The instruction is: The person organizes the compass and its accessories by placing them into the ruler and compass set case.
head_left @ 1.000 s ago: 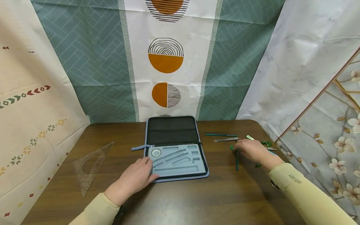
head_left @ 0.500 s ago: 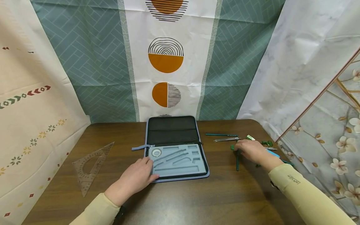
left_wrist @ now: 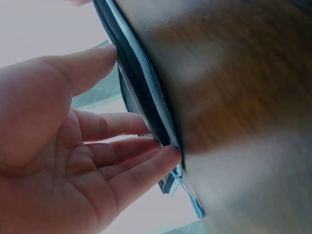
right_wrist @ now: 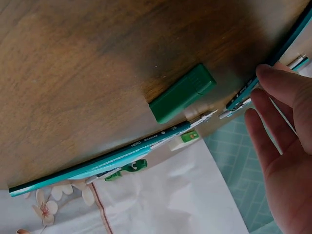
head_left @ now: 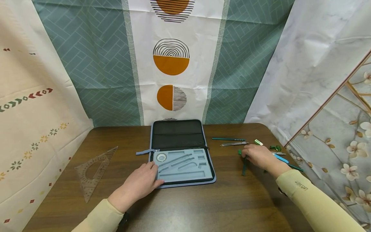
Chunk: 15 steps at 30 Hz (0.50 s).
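An open zip case (head_left: 177,133) with a pale blue-grey moulded tray (head_left: 182,177) lies mid-table. My left hand (head_left: 141,180) rests on its near-left corner; in the left wrist view the thumb and fairly straight fingers touch the zipped edge (left_wrist: 146,73). On the right, my right hand (head_left: 258,156) pinches a dark green pencil (head_left: 244,169) between thumb and forefinger; the right wrist view shows this pencil (right_wrist: 292,36) slanting past the thumb. Below the wrist camera lie a green rectangular block (right_wrist: 183,92) and another green pencil (right_wrist: 97,163).
A clear set square with a protractor cutout (head_left: 94,170) lies at left. Right of the case are a teal pencil (head_left: 228,139), a compass (head_left: 234,144), an eraser (head_left: 258,142), a small green piece (head_left: 239,151), dark green pieces (head_left: 275,148) and a blue object (head_left: 280,158). A round white dial (head_left: 161,157) sits in the tray.
The near end of the pencil in my right hand has swung slightly left. My right forearm has shifted slightly, showing more of the blue object. My left hand has stayed in place.
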Each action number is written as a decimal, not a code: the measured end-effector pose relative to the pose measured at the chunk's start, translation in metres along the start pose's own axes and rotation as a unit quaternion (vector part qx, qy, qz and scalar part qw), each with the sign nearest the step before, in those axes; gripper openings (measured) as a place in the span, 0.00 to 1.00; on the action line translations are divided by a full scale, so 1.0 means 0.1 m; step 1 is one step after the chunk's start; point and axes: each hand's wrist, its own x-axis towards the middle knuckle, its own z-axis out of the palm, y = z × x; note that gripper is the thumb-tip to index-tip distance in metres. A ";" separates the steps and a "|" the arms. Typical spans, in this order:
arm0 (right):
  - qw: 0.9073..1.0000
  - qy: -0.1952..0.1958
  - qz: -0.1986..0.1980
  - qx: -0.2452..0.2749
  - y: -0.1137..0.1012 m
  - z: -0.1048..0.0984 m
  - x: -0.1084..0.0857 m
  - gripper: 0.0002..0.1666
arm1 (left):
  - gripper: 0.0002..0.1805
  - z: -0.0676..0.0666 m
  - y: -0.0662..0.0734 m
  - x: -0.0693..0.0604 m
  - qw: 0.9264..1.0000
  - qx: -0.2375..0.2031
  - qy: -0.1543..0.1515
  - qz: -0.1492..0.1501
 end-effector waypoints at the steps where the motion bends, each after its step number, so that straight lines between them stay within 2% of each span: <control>1: 1.000 0.000 -0.001 -0.001 -0.01 0.00 0.00 0.18 | 0.32 0.00 0.00 0.00 1.000 0.000 0.000 0.000; 15: 1.000 0.005 -0.019 -0.003 -0.05 0.01 0.03 0.16 | 0.31 0.00 0.01 -0.01 1.000 0.003 0.004 -0.001</control>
